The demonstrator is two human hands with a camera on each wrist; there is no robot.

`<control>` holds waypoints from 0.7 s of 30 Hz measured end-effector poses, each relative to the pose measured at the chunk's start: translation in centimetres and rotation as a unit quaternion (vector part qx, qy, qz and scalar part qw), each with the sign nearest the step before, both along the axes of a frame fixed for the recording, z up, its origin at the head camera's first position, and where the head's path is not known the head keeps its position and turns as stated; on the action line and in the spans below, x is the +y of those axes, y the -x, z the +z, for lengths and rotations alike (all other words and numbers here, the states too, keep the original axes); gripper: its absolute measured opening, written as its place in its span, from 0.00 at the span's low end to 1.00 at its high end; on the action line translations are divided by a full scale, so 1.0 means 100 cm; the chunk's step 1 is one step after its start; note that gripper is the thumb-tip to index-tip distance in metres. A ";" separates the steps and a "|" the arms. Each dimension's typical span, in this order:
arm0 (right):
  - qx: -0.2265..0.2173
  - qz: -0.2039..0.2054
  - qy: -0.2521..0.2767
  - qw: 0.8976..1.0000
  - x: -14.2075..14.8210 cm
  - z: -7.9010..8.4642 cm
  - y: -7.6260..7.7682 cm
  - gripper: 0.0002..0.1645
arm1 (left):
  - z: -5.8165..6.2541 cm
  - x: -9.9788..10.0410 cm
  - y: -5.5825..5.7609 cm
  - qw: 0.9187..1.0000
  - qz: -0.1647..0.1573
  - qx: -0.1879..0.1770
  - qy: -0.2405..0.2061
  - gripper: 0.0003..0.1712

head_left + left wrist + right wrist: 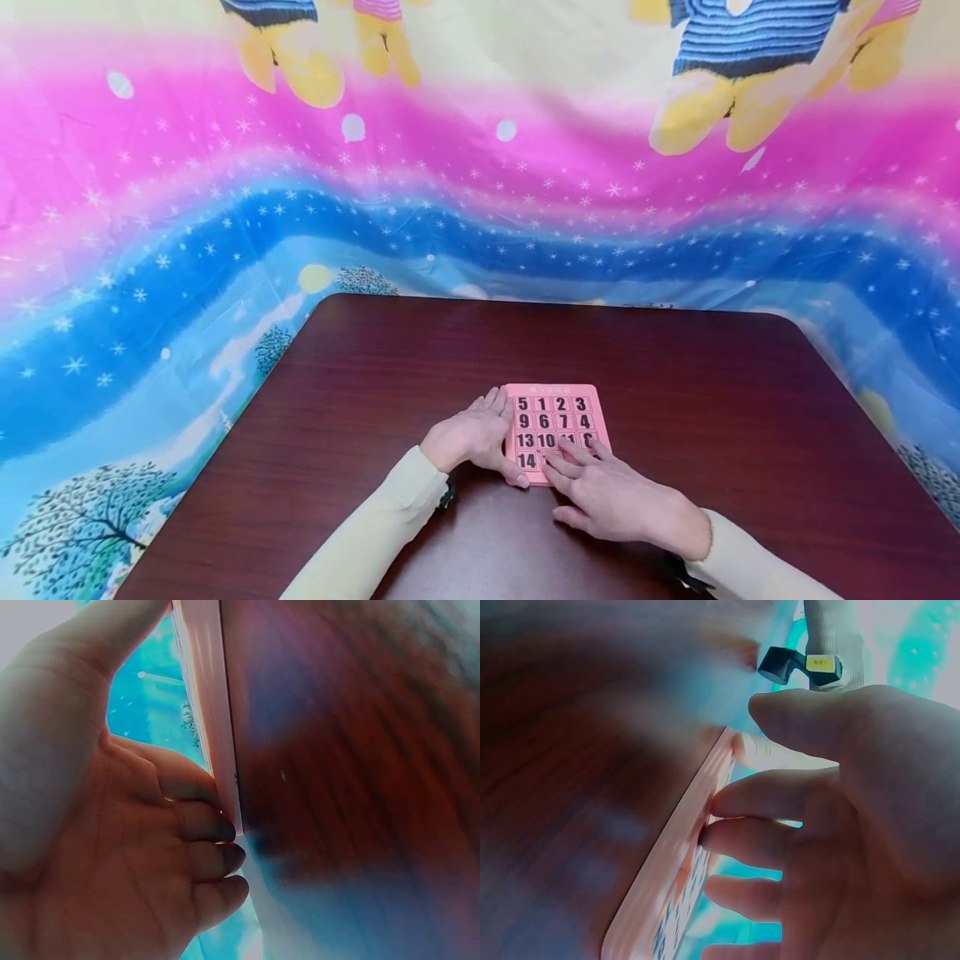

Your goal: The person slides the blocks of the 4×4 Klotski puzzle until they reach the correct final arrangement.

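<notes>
A pink sliding number puzzle [553, 431] lies flat on the brown table, black numerals on its tiles. Its top row reads 5, 1, 2, 3. Along its left edge rests my left hand [480, 433], fingers extended up the side and thumb at the near left corner. In the left wrist view, those fingertips [229, 859] meet the puzzle's side. My right hand [607, 492] reaches over the lower right part, its fingers spread and nearly straight. Its fingertips [724, 836] touch the tile face in the right wrist view. Several bottom-row tiles are hidden beneath them.
The dark wooden table [450, 350] has rounded far corners. Behind and around it hangs a colourful patterned cloth [480, 192] with snowflakes, trees and bear figures. Both forearms wear pale sleeves, with a black strap [448, 493] at the left wrist.
</notes>
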State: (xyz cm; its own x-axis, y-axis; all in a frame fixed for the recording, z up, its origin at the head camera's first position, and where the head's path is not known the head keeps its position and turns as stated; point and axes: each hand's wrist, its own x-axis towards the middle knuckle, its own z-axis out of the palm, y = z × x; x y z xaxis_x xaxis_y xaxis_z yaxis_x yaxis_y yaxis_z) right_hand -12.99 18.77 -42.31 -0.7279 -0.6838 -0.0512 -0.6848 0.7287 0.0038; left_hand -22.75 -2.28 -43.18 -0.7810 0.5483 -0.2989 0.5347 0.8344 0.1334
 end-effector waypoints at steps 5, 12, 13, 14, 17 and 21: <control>0.008 0.000 0.009 1.000 0.008 -0.002 0.000 0.33 | -0.001 0.001 0.001 1.000 -0.001 0.000 0.003 0.76; -0.010 -0.024 0.016 1.000 0.021 0.000 -0.005 0.32 | -0.001 0.001 0.000 1.000 -0.004 0.000 -0.002 0.76; -0.012 -0.029 0.014 0.999 0.023 0.001 -0.005 0.32 | -0.001 0.001 0.000 1.000 -0.004 0.000 -0.003 0.76; -0.015 -0.032 0.012 0.999 0.024 0.002 -0.006 0.32 | -0.001 0.001 0.000 1.000 -0.004 0.000 -0.004 0.77; -0.021 -0.040 0.010 0.999 0.025 0.003 -0.005 0.32 | -0.001 0.000 0.000 1.000 -0.004 0.002 -0.003 0.77; -0.023 -0.037 0.018 0.999 0.018 0.006 -0.003 0.32 | -0.001 0.000 0.001 1.000 -0.004 0.005 -0.002 0.77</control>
